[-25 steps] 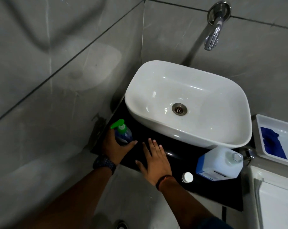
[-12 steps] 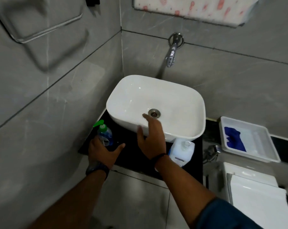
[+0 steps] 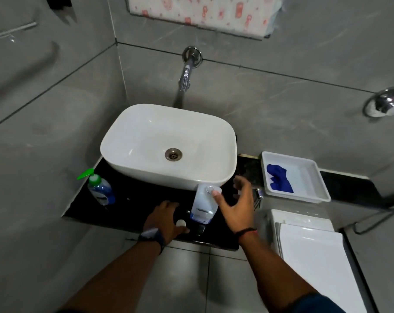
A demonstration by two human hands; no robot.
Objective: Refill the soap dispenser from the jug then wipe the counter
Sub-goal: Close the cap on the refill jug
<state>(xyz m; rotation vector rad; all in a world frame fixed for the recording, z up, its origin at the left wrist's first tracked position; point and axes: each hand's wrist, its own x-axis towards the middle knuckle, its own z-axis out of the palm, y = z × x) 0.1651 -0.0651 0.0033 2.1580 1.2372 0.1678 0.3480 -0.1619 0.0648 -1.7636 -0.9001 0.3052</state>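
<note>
Being reached for w/ the spread, empty right hand (image 3: 236, 205), the uncapped jug (image 3: 202, 205) isn't being lifted yet; left hand (image 3: 165, 219) is lying flat on the table (image 3: 135, 207). Soap dispenser (image 3: 101, 189) is being left closed, so refill & wipe are pending.

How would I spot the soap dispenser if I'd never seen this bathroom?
Find the white basin on the black counter. At the counter's left end stands the soap dispenser. Unlike the pale jug, it is blue with a green pump.
</note>
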